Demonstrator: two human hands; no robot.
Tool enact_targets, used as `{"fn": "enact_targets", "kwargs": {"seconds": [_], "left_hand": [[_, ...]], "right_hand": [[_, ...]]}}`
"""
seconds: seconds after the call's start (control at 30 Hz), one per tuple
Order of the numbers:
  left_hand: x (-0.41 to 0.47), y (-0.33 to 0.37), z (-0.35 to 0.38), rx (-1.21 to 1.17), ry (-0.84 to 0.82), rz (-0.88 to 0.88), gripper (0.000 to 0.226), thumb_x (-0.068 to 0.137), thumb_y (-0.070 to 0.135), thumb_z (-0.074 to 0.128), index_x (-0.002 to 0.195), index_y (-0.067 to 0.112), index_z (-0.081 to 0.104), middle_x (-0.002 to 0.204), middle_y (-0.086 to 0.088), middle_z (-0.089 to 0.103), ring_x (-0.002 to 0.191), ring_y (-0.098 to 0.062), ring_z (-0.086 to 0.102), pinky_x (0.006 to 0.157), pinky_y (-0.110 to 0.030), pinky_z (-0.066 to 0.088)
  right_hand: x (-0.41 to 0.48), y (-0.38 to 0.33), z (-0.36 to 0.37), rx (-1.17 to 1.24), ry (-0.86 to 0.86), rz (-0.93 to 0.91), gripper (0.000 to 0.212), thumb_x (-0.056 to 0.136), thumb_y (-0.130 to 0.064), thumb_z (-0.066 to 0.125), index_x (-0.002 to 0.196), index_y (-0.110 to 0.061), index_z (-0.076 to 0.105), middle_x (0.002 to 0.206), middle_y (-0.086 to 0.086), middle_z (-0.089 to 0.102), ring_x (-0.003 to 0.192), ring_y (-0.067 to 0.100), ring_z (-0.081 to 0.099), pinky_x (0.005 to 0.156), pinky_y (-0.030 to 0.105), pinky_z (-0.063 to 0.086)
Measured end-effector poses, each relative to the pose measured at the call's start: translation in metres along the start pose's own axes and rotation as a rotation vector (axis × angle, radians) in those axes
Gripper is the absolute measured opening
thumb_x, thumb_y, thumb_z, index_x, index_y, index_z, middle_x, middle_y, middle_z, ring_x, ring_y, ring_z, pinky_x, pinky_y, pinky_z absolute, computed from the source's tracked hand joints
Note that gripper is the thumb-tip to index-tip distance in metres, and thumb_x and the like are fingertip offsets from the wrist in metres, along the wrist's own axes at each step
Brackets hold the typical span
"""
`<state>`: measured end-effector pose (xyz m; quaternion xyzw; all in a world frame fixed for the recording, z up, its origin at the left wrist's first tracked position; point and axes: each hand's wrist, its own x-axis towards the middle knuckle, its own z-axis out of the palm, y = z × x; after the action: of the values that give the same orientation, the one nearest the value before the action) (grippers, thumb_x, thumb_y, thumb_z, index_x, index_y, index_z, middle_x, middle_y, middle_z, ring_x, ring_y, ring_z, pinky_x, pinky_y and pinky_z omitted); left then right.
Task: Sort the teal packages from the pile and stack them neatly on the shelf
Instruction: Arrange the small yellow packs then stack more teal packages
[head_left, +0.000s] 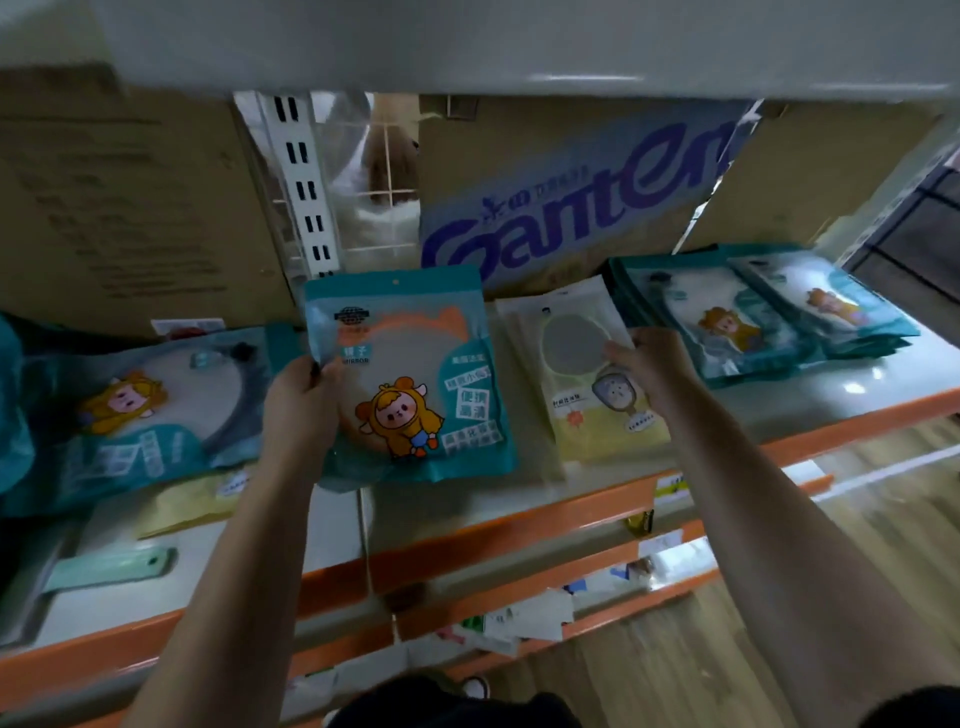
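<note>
My left hand (304, 400) grips the left edge of a teal package (415, 374) with a cartoon figure in orange, held tilted above the shelf's middle. My right hand (647, 364) pinches the right edge of a pale yellow-and-white package stack (582, 384) lying on the shelf. To the right lie two neat stacks of teal packages (737, 317), side by side. On the left a loose pile of teal packages (140, 410) sprawls over the shelf (831, 400).
Cardboard boxes (571, 208) stand along the back of the shelf, and a white slotted upright (301, 182) rises behind the held package. A mint green item (109, 569) lies at the front left. Orange-edged lower shelves (519, 587) hold small items. Another shelf board (467, 41) hangs overhead.
</note>
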<state>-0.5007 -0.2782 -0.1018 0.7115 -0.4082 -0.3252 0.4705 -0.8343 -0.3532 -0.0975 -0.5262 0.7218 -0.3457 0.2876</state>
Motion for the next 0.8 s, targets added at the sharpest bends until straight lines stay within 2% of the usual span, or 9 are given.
{"fn": "enact_targets", "kwargs": {"seconds": [0.13,0.17,0.23,0.3,0.4,0.53,0.6,0.7,0.8], "left_hand": [[0.01,0.003,0.007,0.048,-0.003,0.027,0.022,0.099,0.023,0.049,0.079,0.015,0.052,0.068,-0.003,0.052,0.058,-0.018,0.046,0.054,-0.029,0.034],[0.012,0.003,0.009,0.043,-0.005,0.025,0.021,0.099,0.023,0.049,0.079,0.015,0.053,0.069,-0.003,0.053,0.059,-0.018,0.047,0.054,-0.029,0.035],[0.013,0.003,0.013,0.03,-0.019,0.017,0.019,0.099,0.022,0.049,0.084,0.014,0.057,0.073,-0.004,0.058,0.064,-0.021,0.052,0.059,-0.03,0.04],[0.014,0.005,0.017,0.017,-0.032,0.011,0.017,0.099,0.023,0.049,0.09,0.013,0.06,0.08,-0.009,0.062,0.072,-0.027,0.056,0.067,-0.037,0.046],[0.016,0.009,0.021,-0.005,-0.031,0.023,0.019,0.097,0.023,0.052,0.093,0.009,0.063,0.091,-0.021,0.066,0.08,-0.036,0.061,0.075,-0.052,0.053],[0.016,0.018,0.027,-0.048,-0.077,0.025,0.017,0.098,0.023,0.052,0.087,0.015,0.062,0.089,-0.016,0.066,0.08,-0.033,0.062,0.08,-0.054,0.053],[0.016,0.024,0.033,-0.082,-0.108,0.015,0.016,0.098,0.022,0.051,0.091,0.016,0.064,0.096,-0.017,0.067,0.089,-0.036,0.064,0.084,-0.055,0.052],[0.012,0.032,0.045,-0.099,-0.151,0.019,0.016,0.099,0.023,0.05,0.094,0.017,0.064,0.096,-0.013,0.068,0.093,-0.035,0.065,0.084,-0.05,0.055],[0.006,0.037,0.06,-0.101,-0.163,0.04,0.019,0.099,0.024,0.05,0.085,0.02,0.063,0.088,-0.007,0.066,0.086,-0.028,0.064,0.079,-0.045,0.053]], "right_hand": [[0.017,-0.006,0.008,-0.062,-0.042,0.009,0.022,0.084,-0.017,0.072,0.088,0.004,0.069,0.078,0.022,0.067,0.068,0.029,0.064,0.054,0.025,0.038],[0.019,-0.007,0.008,-0.098,-0.041,0.001,0.02,0.084,-0.018,0.072,0.076,-0.001,0.066,0.066,0.013,0.062,0.058,0.022,0.057,0.047,0.021,0.034],[0.023,-0.004,0.01,-0.172,-0.027,-0.024,0.037,0.084,-0.018,0.071,0.057,-0.014,0.046,0.051,-0.002,0.042,0.045,0.011,0.039,0.036,0.018,0.023],[0.023,-0.003,0.012,-0.227,-0.021,-0.042,0.043,0.085,-0.021,0.07,0.058,-0.016,0.037,0.052,-0.003,0.033,0.046,0.013,0.033,0.04,0.024,0.021],[0.023,-0.004,0.013,-0.321,-0.028,-0.058,0.035,0.085,-0.027,0.069,0.065,-0.011,0.045,0.059,0.002,0.038,0.053,0.017,0.038,0.047,0.031,0.023],[0.023,0.0,0.01,-0.423,0.022,-0.086,0.046,0.081,-0.036,0.073,0.057,-0.014,0.04,0.055,-0.002,0.035,0.048,0.014,0.033,0.045,0.031,0.02],[0.021,0.001,0.008,-0.466,0.062,-0.095,0.04,0.079,-0.041,0.075,0.066,-0.014,0.048,0.065,0.0,0.047,0.057,0.017,0.044,0.049,0.029,0.026],[0.018,0.005,0.003,-0.413,0.109,-0.164,0.047,0.079,-0.039,0.075,0.111,-0.008,0.06,0.108,0.01,0.059,0.098,0.028,0.057,0.069,0.028,0.035],[0.012,0.007,-0.007,-0.274,0.169,-0.312,0.037,0.082,-0.027,0.073,0.111,-0.006,0.065,0.106,0.011,0.065,0.098,0.028,0.059,0.071,0.027,0.037]]}}
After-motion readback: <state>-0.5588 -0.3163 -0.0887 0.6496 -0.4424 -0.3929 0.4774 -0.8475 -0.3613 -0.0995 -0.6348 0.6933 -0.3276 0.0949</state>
